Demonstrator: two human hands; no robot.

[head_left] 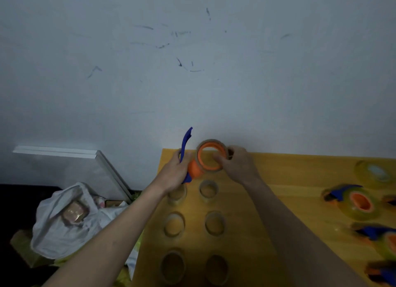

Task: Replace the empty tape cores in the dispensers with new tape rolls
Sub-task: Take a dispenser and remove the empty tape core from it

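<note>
Above the far end of the yellow table (289,175), my left hand (174,173) grips a blue-and-orange tape dispenser (192,169) by its blue handle. An empty brown tape core (211,144) rings the dispenser's orange hub. My right hand (237,163) pinches that core at its right rim. Several more empty cores (208,189) stand in two rows on the table below my hands. To the right lie dispensers loaded with clear tape, the nearest being a loaded dispenser (355,201). A new clear tape roll (375,173) lies at the far right.
A pale wall stands directly behind the table. Left of the table's edge, on the floor, sit a white plastic bag (64,220) with a packet inside and a white board (70,158) leaning on the wall. More dispensers crowd the right edge.
</note>
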